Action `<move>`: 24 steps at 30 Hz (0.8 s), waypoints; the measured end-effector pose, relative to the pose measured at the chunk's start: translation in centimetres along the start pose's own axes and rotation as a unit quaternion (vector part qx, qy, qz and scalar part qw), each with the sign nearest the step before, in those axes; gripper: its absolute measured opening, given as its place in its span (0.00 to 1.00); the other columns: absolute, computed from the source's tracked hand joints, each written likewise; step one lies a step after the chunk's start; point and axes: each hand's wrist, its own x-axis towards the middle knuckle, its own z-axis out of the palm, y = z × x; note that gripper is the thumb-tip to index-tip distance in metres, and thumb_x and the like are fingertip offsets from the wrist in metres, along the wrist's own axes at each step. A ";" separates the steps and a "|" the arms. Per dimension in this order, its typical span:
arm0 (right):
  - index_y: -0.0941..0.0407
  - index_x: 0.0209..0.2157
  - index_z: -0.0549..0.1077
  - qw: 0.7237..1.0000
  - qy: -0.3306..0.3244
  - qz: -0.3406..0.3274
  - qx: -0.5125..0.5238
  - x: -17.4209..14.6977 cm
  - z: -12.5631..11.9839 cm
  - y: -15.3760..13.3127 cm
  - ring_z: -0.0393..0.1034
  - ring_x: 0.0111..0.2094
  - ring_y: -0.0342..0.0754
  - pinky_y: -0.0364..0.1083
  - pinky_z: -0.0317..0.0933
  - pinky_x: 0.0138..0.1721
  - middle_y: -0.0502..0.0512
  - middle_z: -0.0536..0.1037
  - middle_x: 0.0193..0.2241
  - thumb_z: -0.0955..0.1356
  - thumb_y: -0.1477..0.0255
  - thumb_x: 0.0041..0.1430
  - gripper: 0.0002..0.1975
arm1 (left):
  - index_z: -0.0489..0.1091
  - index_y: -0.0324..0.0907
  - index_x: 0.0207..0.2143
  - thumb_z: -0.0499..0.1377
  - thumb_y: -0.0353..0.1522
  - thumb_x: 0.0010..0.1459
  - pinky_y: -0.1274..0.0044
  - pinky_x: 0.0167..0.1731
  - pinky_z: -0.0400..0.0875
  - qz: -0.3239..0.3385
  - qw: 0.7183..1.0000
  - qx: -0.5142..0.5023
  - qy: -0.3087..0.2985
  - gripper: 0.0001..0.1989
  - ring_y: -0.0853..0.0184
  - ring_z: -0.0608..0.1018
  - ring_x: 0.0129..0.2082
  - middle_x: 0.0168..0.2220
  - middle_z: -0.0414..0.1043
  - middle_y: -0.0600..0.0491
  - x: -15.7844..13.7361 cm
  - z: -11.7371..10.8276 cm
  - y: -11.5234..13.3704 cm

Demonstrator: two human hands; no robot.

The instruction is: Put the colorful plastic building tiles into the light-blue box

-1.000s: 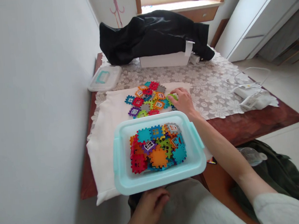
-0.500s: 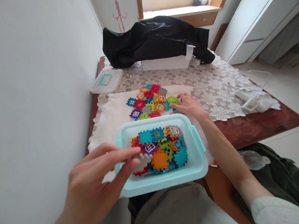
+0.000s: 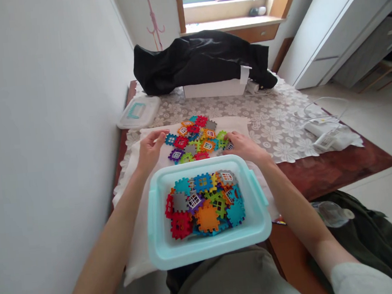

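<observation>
A pale blue plastic tub (image 3: 152,233) sits close to my body, holding many notched interlocking plastic tiles, with an orange tile (image 3: 207,217) and a red tile (image 3: 181,225) on top. Beyond it, a loose spread of similar tiles (image 3: 190,150) lies on a white cloth. My left hand (image 3: 150,147) is at the spread's left edge, fingers stretched out beside a blue window tile (image 3: 171,139), holding nothing I can see. On the right side, my right hand (image 3: 243,145) has thumb and fingers around a grey tile with a white window (image 3: 229,147), near a green tile (image 3: 221,136).
A clear lid (image 3: 138,112) lies at the table's back left, near the wall. Black fabric (image 3: 202,59) covers a white box at the back. On the right, a white device with cable (image 3: 328,131) rests on the lace tablecloth (image 3: 264,109).
My left hand has let go of a grey tile, which now lies in the tub, and has reached forward to the spread. My right hand has shifted slightly toward me, its fingers more curled.
</observation>
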 end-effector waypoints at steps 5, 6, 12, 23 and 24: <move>0.54 0.61 0.74 1.000 -0.006 0.001 -0.007 0.3 0.0 0.0 0.75 0.65 0.65 0.59 0.69 0.68 0.67 0.79 0.62 0.75 0.68 0.67 0.23 | 0.83 0.44 0.54 0.63 0.51 0.71 0.54 0.74 0.68 0.099 0.985 0.142 -0.025 0.23 0.50 0.79 0.68 0.64 0.81 0.42 -0.5 2.0 -3.3; 0.54 0.63 0.73 1.000 -0.008 -0.002 -0.007 0.3 0.0 -0.1 0.74 0.67 0.66 0.59 0.68 0.69 0.67 0.78 0.64 0.75 0.68 0.67 0.25 | 0.82 0.45 0.56 0.62 0.50 0.71 0.53 0.75 0.67 0.114 0.979 0.164 -0.034 0.23 0.50 0.78 0.68 0.65 0.81 0.42 -0.8 2.0 -3.4; 0.53 0.60 0.74 1.000 0.004 -0.019 0.021 -0.1 -0.2 0.6 0.76 0.64 0.65 0.59 0.69 0.67 0.66 0.81 0.63 0.74 0.71 0.62 0.24 | 0.77 0.44 0.67 0.64 0.50 0.71 0.51 0.78 0.64 0.125 0.944 0.266 -0.149 0.30 0.45 0.70 0.77 0.75 0.70 0.40 -1.8 1.7 -3.8; 0.52 0.56 0.76 0.980 0.009 -0.002 0.199 -0.9 -2.2 2.3 0.79 0.52 0.60 0.57 0.79 0.54 0.62 0.82 0.59 0.75 0.59 0.58 0.26 | 0.73 0.44 0.72 0.64 0.48 0.71 0.49 0.79 0.60 0.098 0.920 0.315 -0.214 0.33 0.42 0.67 0.79 0.77 0.69 0.40 -2.4 1.9 -4.0; 0.52 0.56 0.77 0.977 0.010 -0.008 0.211 -1.0 -2.3 2.1 0.80 0.53 0.60 0.57 0.79 0.53 0.63 0.82 0.60 0.75 0.58 0.58 0.26 | 0.75 0.44 0.70 0.64 0.46 0.71 0.50 0.79 0.62 0.101 0.923 0.307 -0.211 0.30 0.43 0.69 0.77 0.75 0.71 0.40 -2.4 1.9 -3.9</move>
